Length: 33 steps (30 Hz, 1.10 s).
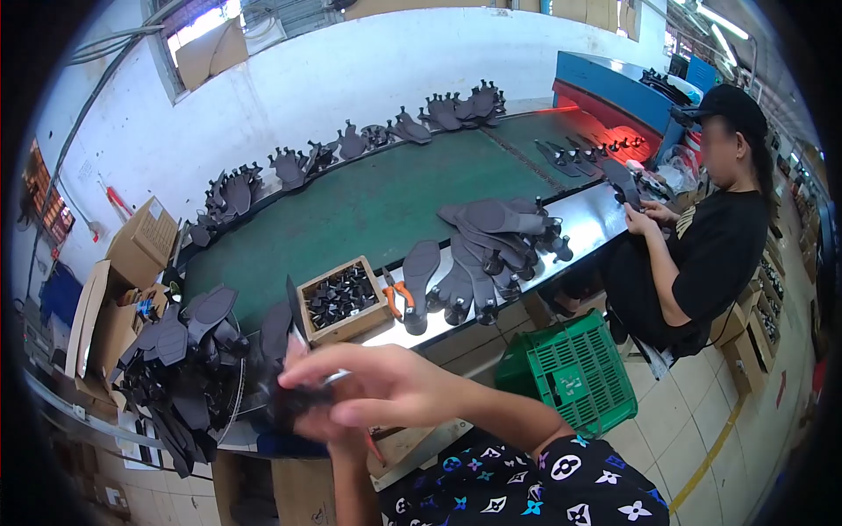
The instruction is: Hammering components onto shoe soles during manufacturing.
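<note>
My left hand (326,426) is low at the bench's front edge, closed around a dark shoe part (294,399) that is smeared by motion. Just above it reaches my right hand (395,381), its thumb and forefinger apart and nothing visible between them; its fingertips overlap the left hand in view. A dark sole (275,329) lies behind my hands. Close by is a wooden box (344,333) full of small black heel pieces. Orange-handled pliers (400,300) rest against its right side. Further right are several dark soles with heels (421,273).
A green conveyor belt (324,223) crosses the bench, with soles along its far edge. Dark soles (180,337) are heaped at left beside cardboard boxes (140,241). A green crate (570,377) stands on the floor. At right a co-worker (719,237) holds a sole near a blue machine (605,83).
</note>
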Motion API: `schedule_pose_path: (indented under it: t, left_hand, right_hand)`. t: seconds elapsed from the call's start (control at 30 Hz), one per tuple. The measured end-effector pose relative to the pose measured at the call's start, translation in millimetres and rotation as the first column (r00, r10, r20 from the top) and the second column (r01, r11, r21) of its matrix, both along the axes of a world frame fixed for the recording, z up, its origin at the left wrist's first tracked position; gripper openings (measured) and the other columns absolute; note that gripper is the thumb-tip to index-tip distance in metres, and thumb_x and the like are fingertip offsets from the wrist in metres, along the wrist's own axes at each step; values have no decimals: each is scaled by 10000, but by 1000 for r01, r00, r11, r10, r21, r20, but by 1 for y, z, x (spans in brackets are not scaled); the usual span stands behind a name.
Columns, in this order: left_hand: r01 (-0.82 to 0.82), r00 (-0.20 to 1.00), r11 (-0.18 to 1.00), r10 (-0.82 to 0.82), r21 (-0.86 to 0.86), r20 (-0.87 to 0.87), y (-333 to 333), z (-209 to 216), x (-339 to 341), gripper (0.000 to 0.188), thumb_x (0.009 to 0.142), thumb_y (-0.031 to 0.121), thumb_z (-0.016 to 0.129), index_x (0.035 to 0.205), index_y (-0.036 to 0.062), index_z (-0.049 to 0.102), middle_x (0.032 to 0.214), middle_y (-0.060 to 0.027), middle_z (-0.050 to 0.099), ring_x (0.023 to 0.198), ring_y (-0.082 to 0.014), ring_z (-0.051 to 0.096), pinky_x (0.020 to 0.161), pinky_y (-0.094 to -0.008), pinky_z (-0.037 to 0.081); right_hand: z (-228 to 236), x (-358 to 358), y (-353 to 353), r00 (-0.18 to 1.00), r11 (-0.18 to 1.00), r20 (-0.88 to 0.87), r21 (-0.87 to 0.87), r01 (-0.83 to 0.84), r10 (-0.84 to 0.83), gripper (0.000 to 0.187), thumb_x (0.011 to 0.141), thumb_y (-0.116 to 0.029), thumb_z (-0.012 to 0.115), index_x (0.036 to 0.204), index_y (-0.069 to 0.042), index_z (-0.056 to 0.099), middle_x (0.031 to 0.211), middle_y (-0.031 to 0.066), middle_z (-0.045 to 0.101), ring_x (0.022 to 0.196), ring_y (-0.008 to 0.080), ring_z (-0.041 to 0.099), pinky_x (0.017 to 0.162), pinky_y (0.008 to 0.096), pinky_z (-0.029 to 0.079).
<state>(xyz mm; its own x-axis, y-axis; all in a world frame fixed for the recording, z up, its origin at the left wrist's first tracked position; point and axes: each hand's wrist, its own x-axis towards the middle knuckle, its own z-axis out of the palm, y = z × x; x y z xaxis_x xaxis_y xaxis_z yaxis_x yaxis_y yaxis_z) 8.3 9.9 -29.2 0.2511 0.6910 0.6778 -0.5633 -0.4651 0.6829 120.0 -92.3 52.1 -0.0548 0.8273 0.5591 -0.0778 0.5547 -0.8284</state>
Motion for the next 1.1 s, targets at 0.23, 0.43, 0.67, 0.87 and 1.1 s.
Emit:
schedule_pose_path:
  t: [0.23, 0.43, 0.67, 0.87, 1.1]
  left_hand:
    - [-199, 928, 937, 87, -288, -362, -38, 31, -96, 451, 1015, 155, 578, 1386, 2, 374, 1138, -156, 633, 868, -178, 660, 779, -303, 541]
    - [-341, 765, 921, 155, -189, -625, -42, -54, -73, 456, 1010, 182, 580, 1388, -25, 432, 1303, -140, 548, 1202, -238, 511, 1044, -363, 375]
    - [-187, 95, 759, 646, 624, -757, -18, -47, -39, 552, 895, 226, 672, 1368, 6, 489, 1294, -207, 504, 1232, -383, 437, 1030, -478, 347]
    - [-85, 429, 663, 698, 743, -573, 134, -56, 81, 106, 877, 77, 614, 969, 31, 642, 943, -155, 641, 940, -348, 628, 797, -450, 520]
    - [311, 231, 566, 735, 764, -638, 192, -70, 147, 69, 778, -30, 638, 817, -48, 692, 909, -255, 674, 885, -387, 697, 787, -445, 584]
  right_hand:
    - [-174, 9, -48, 215, 771, 882, 219, 598, -418, 1111, 789, -650, 684, 1575, -98, 125, 1398, 258, 452, 1151, 396, 579, 876, 447, 516]
    - [-195, 24, -158, 306, 427, 873, -127, 895, -380, 280, 774, -268, 788, 807, -67, 595, 646, 133, 634, 616, 361, 653, 543, 441, 506]
    - [-201, 0, -261, 341, 165, 662, -315, 935, -668, 279, 861, -166, 745, 715, -10, 566, 591, 99, 579, 494, 213, 592, 489, 357, 456]
    - [-200, -24, -225, 371, 274, -31, -731, 625, -928, 319, 955, -175, 648, 701, -14, 542, 479, -38, 390, 356, 48, 332, 353, 232, 261]
    - [-184, -11, -183, 424, 419, -168, -669, 614, -890, 298, 955, -158, 650, 708, -18, 559, 519, -14, 477, 388, 55, 400, 383, 232, 296]
